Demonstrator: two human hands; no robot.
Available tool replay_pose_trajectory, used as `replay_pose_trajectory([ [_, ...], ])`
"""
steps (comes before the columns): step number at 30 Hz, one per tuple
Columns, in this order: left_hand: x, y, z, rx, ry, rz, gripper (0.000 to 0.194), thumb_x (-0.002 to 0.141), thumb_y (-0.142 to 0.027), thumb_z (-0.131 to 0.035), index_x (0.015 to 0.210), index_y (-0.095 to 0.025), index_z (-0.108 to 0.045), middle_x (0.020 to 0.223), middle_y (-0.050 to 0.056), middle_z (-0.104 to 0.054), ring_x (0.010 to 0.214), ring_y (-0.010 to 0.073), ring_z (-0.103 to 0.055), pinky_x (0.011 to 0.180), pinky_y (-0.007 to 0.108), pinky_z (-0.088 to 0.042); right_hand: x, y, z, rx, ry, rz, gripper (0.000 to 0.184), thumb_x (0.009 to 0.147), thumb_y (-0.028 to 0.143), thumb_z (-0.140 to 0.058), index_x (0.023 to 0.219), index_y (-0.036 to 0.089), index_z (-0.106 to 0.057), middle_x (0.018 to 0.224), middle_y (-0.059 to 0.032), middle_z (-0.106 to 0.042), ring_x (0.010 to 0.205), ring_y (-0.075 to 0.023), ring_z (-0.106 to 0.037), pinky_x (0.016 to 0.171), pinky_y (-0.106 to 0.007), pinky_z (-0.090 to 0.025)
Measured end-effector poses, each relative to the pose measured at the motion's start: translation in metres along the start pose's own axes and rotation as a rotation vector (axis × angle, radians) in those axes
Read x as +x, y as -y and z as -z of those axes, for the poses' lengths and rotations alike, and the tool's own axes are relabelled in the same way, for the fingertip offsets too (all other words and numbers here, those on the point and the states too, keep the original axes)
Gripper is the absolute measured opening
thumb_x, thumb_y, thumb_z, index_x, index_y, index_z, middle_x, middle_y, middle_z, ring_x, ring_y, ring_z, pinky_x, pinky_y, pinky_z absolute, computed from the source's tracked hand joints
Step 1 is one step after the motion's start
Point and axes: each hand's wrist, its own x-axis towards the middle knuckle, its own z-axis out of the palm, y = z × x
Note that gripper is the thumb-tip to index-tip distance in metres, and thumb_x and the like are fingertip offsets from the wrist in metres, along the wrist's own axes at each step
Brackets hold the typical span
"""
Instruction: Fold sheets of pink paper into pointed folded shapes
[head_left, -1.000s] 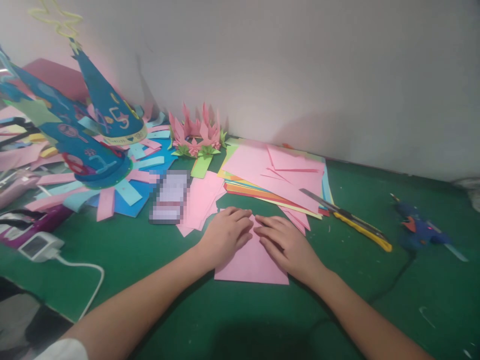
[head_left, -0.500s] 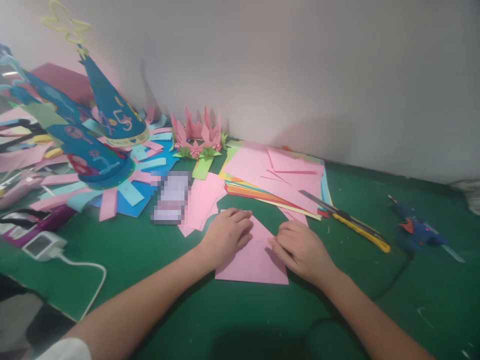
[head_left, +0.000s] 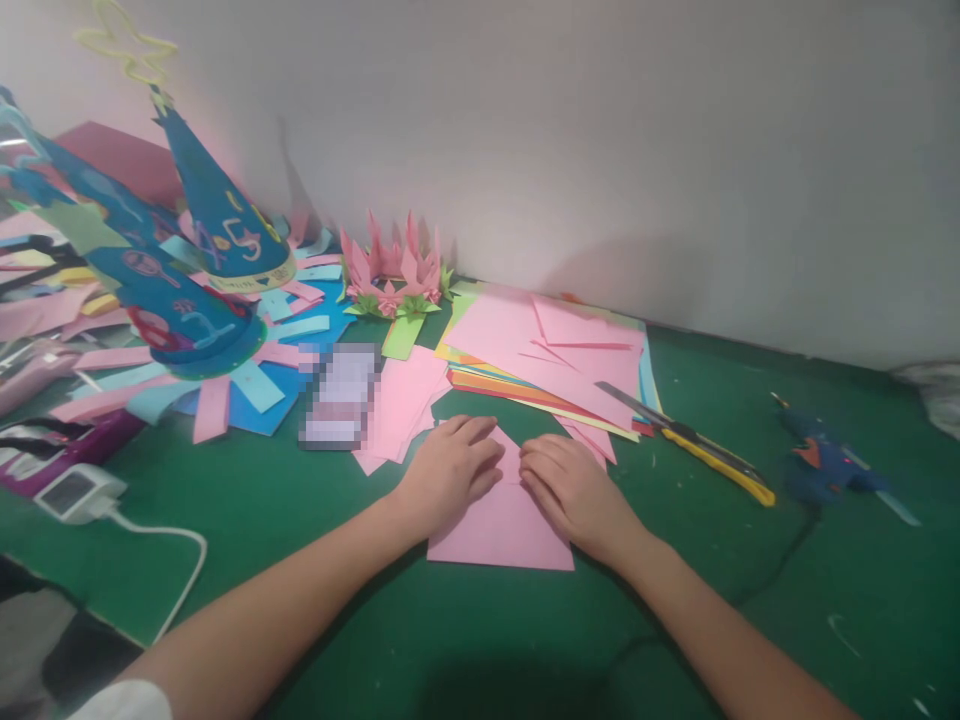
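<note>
Two hands, left (head_left: 450, 480) and right (head_left: 574, 490), palms down on one pink paper sheet (head_left: 501, 530); each grip unclenched, fingers flat.

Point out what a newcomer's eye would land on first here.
Probably the tall blue cone hats at the left, amid pink and pale-blue paper strips. Next, the spiky pink-and-green paper crown at the back, just left of the paper stack. Then, front and centre, the left hand and right hand on a pink sheet.
</note>
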Motion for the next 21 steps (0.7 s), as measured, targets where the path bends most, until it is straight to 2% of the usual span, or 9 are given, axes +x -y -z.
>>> replay_pose_trajectory([
  [2,0.0,-0.001,0.001,0.002,0.0,-0.004,0.012,0.086,-0.023,-0.054,0.094,-0.019,-0.062,0.125,0.009,-0.053,0.111,0.0249,-0.048,0.094,0.043,-0.042,0.001,0.001,-0.002,-0.007,0.034,-0.043,0.02,0.093,0.021,-0.04,0.099,0.017,-0.058,0.111,-0.0113,-0.062,0.1,-0.0237,-0.053,0.085,-0.04,-0.042],
  [4,0.0,-0.001,0.001,-0.005,-0.001,0.014,0.012,0.086,-0.023,-0.054,0.095,-0.019,-0.062,0.124,0.009,-0.051,0.11,0.0249,-0.049,0.092,0.043,-0.043,0.002,0.002,-0.002,-0.009,0.08,-0.081,0.024,0.092,0.023,-0.042,0.111,0.017,-0.056,0.118,-0.0117,-0.06,0.105,-0.0245,-0.052,0.087,-0.041,-0.042],
  [7,-0.001,-0.002,0.001,-0.024,0.009,0.051,0.013,0.086,-0.023,-0.053,0.096,-0.02,-0.062,0.117,0.009,-0.051,0.105,0.0238,-0.051,0.088,0.041,-0.045,0.002,0.002,-0.001,-0.001,0.129,-0.109,0.036,0.093,0.025,-0.042,0.127,0.017,-0.048,0.114,-0.0123,-0.062,0.106,-0.025,-0.051,0.087,-0.042,-0.042],
  [12,0.0,-0.003,0.0,-0.03,0.009,0.031,0.013,0.086,-0.022,-0.053,0.096,-0.019,-0.062,0.109,0.007,-0.053,0.102,0.0226,-0.051,0.087,0.039,-0.045,0.004,0.002,-0.002,-0.013,0.124,-0.106,0.044,0.093,0.032,-0.044,0.134,0.019,-0.042,0.111,-0.0104,-0.063,0.105,-0.0251,-0.049,0.088,-0.041,-0.041],
  [15,0.0,-0.003,0.0,-0.012,0.004,0.027,0.014,0.086,-0.022,-0.054,0.097,-0.019,-0.061,0.112,0.008,-0.054,0.104,0.0231,-0.05,0.089,0.04,-0.044,0.005,0.002,-0.002,-0.029,0.095,-0.08,0.041,0.092,0.034,-0.046,0.128,0.017,-0.049,0.108,-0.0108,-0.064,0.101,-0.0255,-0.05,0.085,-0.04,-0.042],
  [17,0.0,-0.004,0.0,0.004,0.002,0.023,0.014,0.085,-0.023,-0.055,0.096,-0.018,-0.061,0.115,0.008,-0.053,0.105,0.024,-0.05,0.09,0.041,-0.044,0.004,0.001,0.0,-0.033,0.052,-0.05,0.034,0.092,0.033,-0.045,0.118,0.014,-0.056,0.101,-0.0114,-0.065,0.093,-0.0242,-0.053,0.08,-0.038,-0.043],
  [21,-0.001,-0.005,0.0,0.02,-0.001,0.013,0.014,0.084,-0.024,-0.056,0.097,-0.019,-0.062,0.118,0.009,-0.053,0.107,0.0247,-0.049,0.09,0.041,-0.044,-0.002,-0.001,0.008,-0.071,-0.095,-0.001,0.034,0.095,0.027,-0.036,0.086,0.014,-0.066,0.066,-0.0065,-0.061,0.069,-0.0186,-0.054,0.063,-0.03,-0.039],
])
